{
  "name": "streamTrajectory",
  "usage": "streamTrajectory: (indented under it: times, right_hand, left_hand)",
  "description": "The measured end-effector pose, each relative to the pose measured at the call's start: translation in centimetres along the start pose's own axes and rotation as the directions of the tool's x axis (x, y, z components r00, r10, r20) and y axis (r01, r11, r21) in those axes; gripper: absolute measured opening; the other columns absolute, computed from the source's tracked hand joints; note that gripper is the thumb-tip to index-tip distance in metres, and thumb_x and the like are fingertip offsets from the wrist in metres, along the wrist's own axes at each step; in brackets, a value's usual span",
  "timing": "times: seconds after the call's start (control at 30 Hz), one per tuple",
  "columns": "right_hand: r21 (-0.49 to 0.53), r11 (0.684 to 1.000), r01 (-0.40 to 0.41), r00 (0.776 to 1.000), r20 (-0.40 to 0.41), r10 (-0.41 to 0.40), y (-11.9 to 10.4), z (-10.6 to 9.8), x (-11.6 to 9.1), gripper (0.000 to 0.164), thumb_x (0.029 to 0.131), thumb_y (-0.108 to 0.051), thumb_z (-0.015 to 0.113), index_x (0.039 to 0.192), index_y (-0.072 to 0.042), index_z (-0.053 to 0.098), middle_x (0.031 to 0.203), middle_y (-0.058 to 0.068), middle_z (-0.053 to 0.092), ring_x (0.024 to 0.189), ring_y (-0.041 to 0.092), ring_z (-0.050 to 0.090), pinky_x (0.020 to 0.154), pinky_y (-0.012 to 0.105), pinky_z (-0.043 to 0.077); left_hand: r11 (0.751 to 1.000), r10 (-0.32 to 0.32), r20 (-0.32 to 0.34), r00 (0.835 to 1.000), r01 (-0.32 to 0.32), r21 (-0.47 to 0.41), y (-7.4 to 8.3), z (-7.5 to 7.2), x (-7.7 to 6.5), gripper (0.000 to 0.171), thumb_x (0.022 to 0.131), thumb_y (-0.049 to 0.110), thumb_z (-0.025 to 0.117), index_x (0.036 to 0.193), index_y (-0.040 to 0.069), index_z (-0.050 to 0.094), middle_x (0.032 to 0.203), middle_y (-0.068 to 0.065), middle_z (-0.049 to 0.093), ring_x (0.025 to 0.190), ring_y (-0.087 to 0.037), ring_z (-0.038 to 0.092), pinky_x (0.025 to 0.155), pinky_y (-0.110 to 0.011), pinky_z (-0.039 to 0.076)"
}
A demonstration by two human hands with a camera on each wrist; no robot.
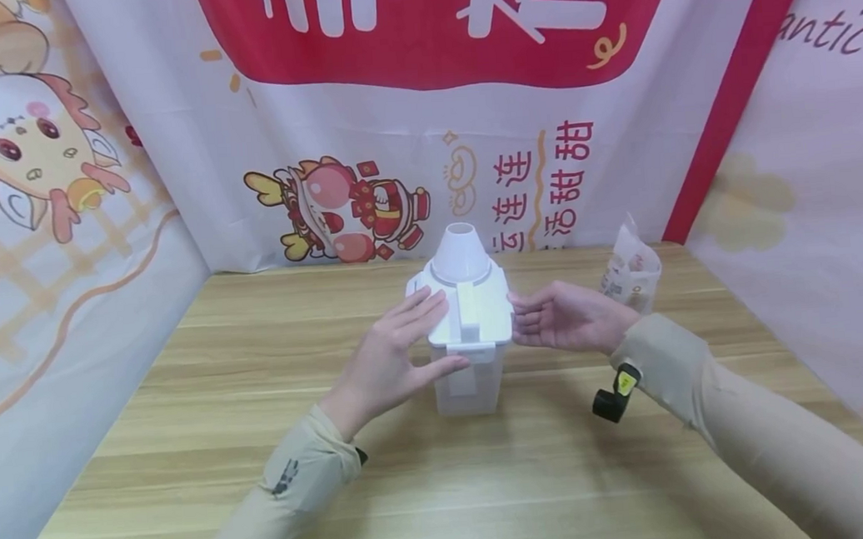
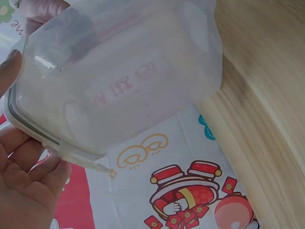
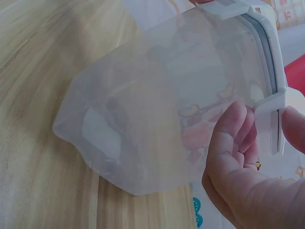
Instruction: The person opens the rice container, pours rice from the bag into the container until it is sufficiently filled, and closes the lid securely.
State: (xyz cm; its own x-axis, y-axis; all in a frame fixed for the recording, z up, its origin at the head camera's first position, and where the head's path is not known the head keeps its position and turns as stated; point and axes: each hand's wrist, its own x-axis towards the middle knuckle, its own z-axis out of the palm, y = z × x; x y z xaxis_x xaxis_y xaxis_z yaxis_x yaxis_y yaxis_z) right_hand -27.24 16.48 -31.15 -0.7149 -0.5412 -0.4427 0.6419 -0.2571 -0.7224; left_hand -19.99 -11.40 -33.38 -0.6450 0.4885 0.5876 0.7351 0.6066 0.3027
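Observation:
A clear plastic storage container (image 1: 468, 388) stands upright on the wooden table, with a white clip-on lid (image 1: 490, 311) on top. On the lid's back part sits a white cone-shaped cup (image 1: 461, 255), narrow end up. My left hand (image 1: 388, 352) spans the lid's near left corner, fingers over the left side and thumb along the front clip. In the left wrist view, its fingers (image 2: 33, 164) bend at the lid's rim. At the right side, my right hand (image 1: 566, 318) pinches a white side clip (image 3: 269, 119), thumb above and curled fingers below.
A crumpled printed plastic bag (image 1: 635, 276) stands at the table's back right, behind my right forearm. Printed cloth (image 1: 361, 116) hangs along the back edge and both sides. The wooden table (image 1: 256, 340) runs up to it.

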Motion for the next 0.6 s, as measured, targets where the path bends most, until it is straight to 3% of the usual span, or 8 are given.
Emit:
streamTrajectory:
  times: [0.6]
  right_hand:
    - [-0.011, 1.0, -0.02, 1.0, 0.008, 0.02, -0.25, 0.0, 0.06, 0.024, 0.094, 0.002, 0.056, 0.118, 0.0, 0.051, 0.098, 0.013, 0.058, 0.091, 0.023, 0.058, 0.104, 0.04, 0.043]
  left_hand:
    - [1.0, -0.008, 0.014, 1.0, 0.008, -0.006, 0.0, -0.37, 0.27, 0.074, 0.081, 0.049, 0.078, 0.137, 0.005, 0.056, 0.141, -0.007, 0.05, 0.136, -0.023, 0.041, 0.11, -0.038, 0.034]
